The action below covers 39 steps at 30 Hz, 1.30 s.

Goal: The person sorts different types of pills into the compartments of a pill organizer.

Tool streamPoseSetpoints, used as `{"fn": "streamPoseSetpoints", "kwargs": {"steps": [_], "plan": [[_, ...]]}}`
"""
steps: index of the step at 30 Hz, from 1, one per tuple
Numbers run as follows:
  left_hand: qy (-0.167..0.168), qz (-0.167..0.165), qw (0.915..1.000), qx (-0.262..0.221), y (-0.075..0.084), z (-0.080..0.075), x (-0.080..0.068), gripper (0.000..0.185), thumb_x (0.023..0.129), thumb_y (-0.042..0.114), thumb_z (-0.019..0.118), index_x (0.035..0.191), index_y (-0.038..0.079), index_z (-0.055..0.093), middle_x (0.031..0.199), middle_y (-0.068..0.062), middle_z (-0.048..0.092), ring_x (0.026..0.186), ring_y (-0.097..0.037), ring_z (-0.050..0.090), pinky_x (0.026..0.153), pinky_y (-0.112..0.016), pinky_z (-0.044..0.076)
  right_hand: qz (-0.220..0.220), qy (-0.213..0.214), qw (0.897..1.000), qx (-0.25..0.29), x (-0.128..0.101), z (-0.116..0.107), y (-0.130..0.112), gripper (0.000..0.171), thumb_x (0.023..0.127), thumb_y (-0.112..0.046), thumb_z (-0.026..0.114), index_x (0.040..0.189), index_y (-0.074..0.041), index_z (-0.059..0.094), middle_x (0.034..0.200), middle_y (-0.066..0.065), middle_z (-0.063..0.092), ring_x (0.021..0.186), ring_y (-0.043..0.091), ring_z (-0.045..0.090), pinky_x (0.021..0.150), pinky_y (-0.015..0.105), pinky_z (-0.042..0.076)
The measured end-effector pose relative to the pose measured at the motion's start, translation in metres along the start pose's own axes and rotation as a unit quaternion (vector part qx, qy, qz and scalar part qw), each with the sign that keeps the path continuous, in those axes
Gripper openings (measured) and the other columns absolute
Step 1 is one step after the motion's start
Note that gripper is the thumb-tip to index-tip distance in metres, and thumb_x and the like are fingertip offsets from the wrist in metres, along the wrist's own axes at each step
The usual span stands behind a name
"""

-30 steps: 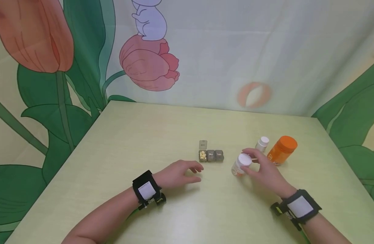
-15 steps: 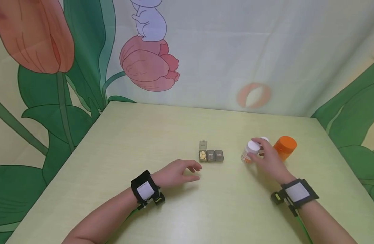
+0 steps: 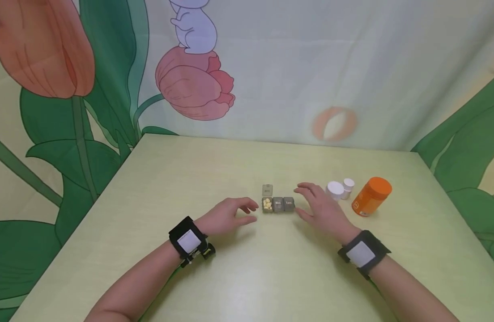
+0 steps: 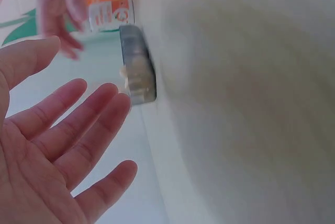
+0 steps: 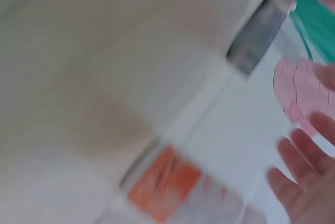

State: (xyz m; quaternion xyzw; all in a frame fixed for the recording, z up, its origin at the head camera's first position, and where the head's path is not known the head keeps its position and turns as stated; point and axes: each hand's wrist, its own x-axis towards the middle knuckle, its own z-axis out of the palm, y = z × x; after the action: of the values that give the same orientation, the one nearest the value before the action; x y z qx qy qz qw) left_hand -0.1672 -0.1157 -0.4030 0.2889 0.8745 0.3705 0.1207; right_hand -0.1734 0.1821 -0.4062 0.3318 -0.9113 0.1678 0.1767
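A small grey pill organizer lies mid-table; its left compartment has a raised lid and pale yellow tablets inside, while the other two compartments are closed. Just left of it hovers my left hand, fingers loosely bent around nothing. My right hand is at the organizer's right end, fingers apart and holding nothing; whether it touches cannot be told. Behind the right hand stands the white-capped bottle, mostly hidden in the head view. Its orange and white label appears blurred in the right wrist view.
A smaller white bottle stands beside the white-capped one. To its right is an orange jar with an orange lid. A curtain printed with flowers hangs behind the table.
My right hand set the white-capped bottle down beside the small white bottle, let go and moved left to the organizer. My left hand shifted slightly up and left.
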Motion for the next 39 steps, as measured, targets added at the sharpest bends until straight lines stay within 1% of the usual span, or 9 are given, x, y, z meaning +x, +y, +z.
{"fn": "streamPoseSetpoints", "kwargs": {"steps": [5,10,13,18,24,27,32,36,39], "plan": [[0.014,-0.009,0.9997,0.016,-0.006,-0.005,0.006,0.037,0.094,0.028,0.066,0.126,0.010,0.060,0.119,-0.003,0.064,0.105,-0.017,0.060,0.090,-0.039,0.046,0.027,-0.100,0.994,0.022,0.016,0.011,-0.012,0.058,0.082,-0.022,0.080,0.129,-0.001,0.052,0.127,0.017,0.053,0.108,0.031,0.057,0.080,0.042,0.053],[0.025,-0.012,0.9995,0.016,-0.011,-0.009,0.014,0.047,0.093,0.025,0.067,0.134,0.007,0.052,0.123,-0.008,0.062,0.105,-0.021,0.061,0.089,-0.041,0.047,0.053,-0.166,0.984,0.022,0.026,0.018,-0.015,0.062,0.084,-0.027,0.077,0.134,-0.001,0.050,0.123,0.016,0.055,0.104,0.028,0.059,0.080,0.043,0.052],[0.023,-0.008,0.9996,0.016,-0.014,-0.010,0.022,0.056,0.092,0.024,0.069,0.140,0.007,0.044,0.126,-0.011,0.060,0.106,-0.023,0.061,0.089,-0.041,0.047,0.055,-0.190,0.980,0.013,0.028,0.020,-0.015,0.057,0.087,-0.027,0.074,0.132,0.000,0.052,0.118,0.015,0.057,0.101,0.027,0.059,0.081,0.043,0.052],[0.003,-0.014,0.9994,0.032,-0.013,-0.011,0.035,0.064,0.091,0.026,0.071,0.144,0.008,0.038,0.130,-0.012,0.057,0.108,-0.024,0.060,0.088,-0.039,0.048,0.050,-0.201,0.978,0.017,0.029,0.018,-0.015,0.044,0.093,-0.025,0.067,0.129,-0.001,0.057,0.111,0.013,0.062,0.098,0.026,0.061,0.080,0.043,0.052],[-0.016,-0.016,0.9991,0.036,-0.011,-0.007,0.040,0.065,0.091,0.027,0.070,0.143,0.007,0.038,0.131,-0.012,0.057,0.110,-0.025,0.060,0.090,-0.039,0.048,0.044,-0.205,0.977,0.039,0.029,0.015,-0.011,0.036,0.098,-0.026,0.059,0.125,-0.003,0.061,0.111,0.011,0.065,0.101,0.026,0.062,0.085,0.043,0.050],[-0.024,-0.025,0.9987,0.037,-0.009,-0.006,0.040,0.067,0.091,0.027,0.070,0.144,0.006,0.036,0.133,-0.012,0.056,0.112,-0.025,0.059,0.091,-0.040,0.047,0.044,-0.209,0.976,0.044,0.029,0.015,-0.010,0.037,0.097,-0.027,0.062,0.126,-0.005,0.060,0.110,0.009,0.065,0.100,0.024,0.062,0.085,0.042,0.050],[-0.024,-0.035,0.9982,0.043,-0.009,-0.005,0.041,0.069,0.090,0.026,0.071,0.145,0.006,0.035,0.134,-0.012,0.054,0.113,-0.025,0.059,0.092,-0.040,0.047,0.047,-0.209,0.976,0.049,0.028,0.015,-0.011,0.043,0.089,-0.024,0.072,0.125,-0.005,0.060,0.106,0.006,0.063,0.096,0.021,0.061,0.082,0.040,0.051],[-0.027,-0.026,0.9983,0.045,-0.009,-0.003,0.042,0.070,0.089,0.022,0.072,0.146,0.006,0.035,0.136,-0.013,0.053,0.113,-0.026,0.058,0.092,-0.040,0.047,0.046,-0.208,0.975,0.061,0.027,0.017,-0.012,0.045,0.085,-0.019,0.076,0.124,-0.003,0.060,0.104,0.004,0.062,0.092,0.018,0.060,0.081,0.038,0.051],[-0.029,-0.016,0.9985,0.045,-0.010,-0.002,0.043,0.072,0.089,0.020,0.073,0.148,0.008,0.033,0.138,-0.013,0.051,0.114,-0.025,0.057,0.091,-0.040,0.047,0.056,-0.206,0.974,0.076,0.027,0.018,-0.012,0.045,0.085,-0.016,0.076,0.124,-0.002,0.059,0.107,0.006,0.062,0.095,0.019,0.061,0.084,0.038,0.051]]}}
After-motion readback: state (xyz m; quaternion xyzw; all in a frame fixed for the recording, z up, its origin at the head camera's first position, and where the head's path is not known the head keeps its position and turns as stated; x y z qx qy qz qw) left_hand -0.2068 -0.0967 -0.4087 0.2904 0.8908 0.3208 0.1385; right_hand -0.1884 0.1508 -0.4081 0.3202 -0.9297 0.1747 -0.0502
